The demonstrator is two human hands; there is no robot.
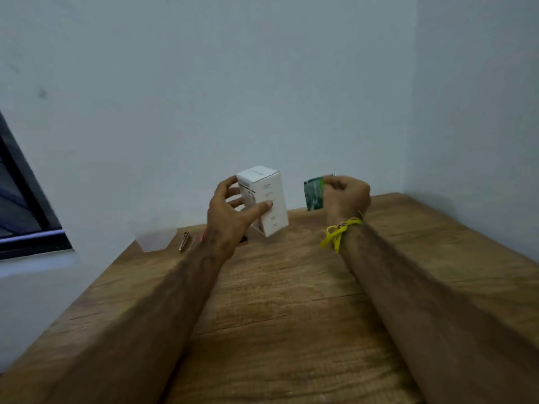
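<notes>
At the far left, against the pale wall (262, 83), a dark window frame (26, 199), well apart from the work. On the far left corner of the brown wood-grain table (291, 301), a clear plastic piece (154, 242), blurred. Just beside it to the right, a small slim brownish metal object (184, 241), too blurred to name.

Next, the left hand (230, 220), raised above the table, fingers spread wide yet clasping. Thumb pressed on the near face of a white rectangular cardboard box (262, 196), other fingers round its left side. Box held clear of the tabletop and tilted, top leaning left, lower corner pointing down at the wood. Small grey print on the face, unreadable. Under the hand, something small and dark on the table, mostly hidden.

Right of the box, across an open gap with only wall behind, a small green printed foil packet (314, 193). Upright, level with the box, not touching it. Pinched at its right edge by the right hand (347, 196), fingers curled tight. Round that wrist, a knotted yellow thread (338, 233). Both forearms stretched out over the tabletop.
</notes>
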